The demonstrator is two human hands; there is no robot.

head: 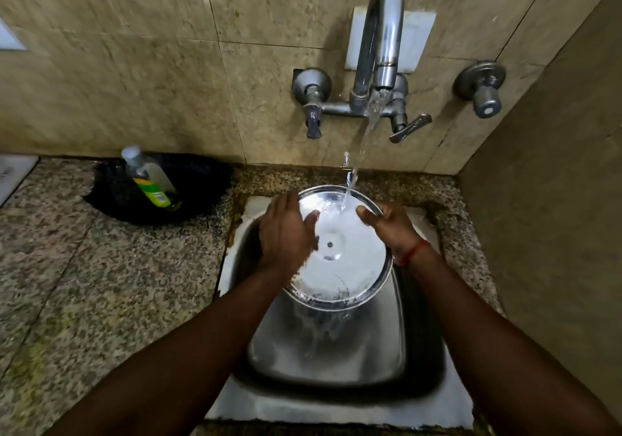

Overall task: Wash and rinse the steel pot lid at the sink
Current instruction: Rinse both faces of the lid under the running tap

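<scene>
- Steel pot lid [340,253] sits tilted above the sink [336,361], under the tap [380,41] stream.
- Right hand [392,226] clamps its rim (thumb on top).
- Left hand [286,233] lies flat, fingers spread, on the lid's face.

The lid [340,250] is a round, shiny steel disc with a raised rim all around. It is held above the sink [420,351], tilted, with its far edge higher and its inner face turned up. In the middle of this face there is a small dark rivet, inside a shallow round dent. A stream of water [361,146] falls from the tap [380,41] and hits the lid near its far edge. The surface is wet and bright, and water runs off the near edge down into the steel sink. Some dark marks show close to the near rim.
</scene>
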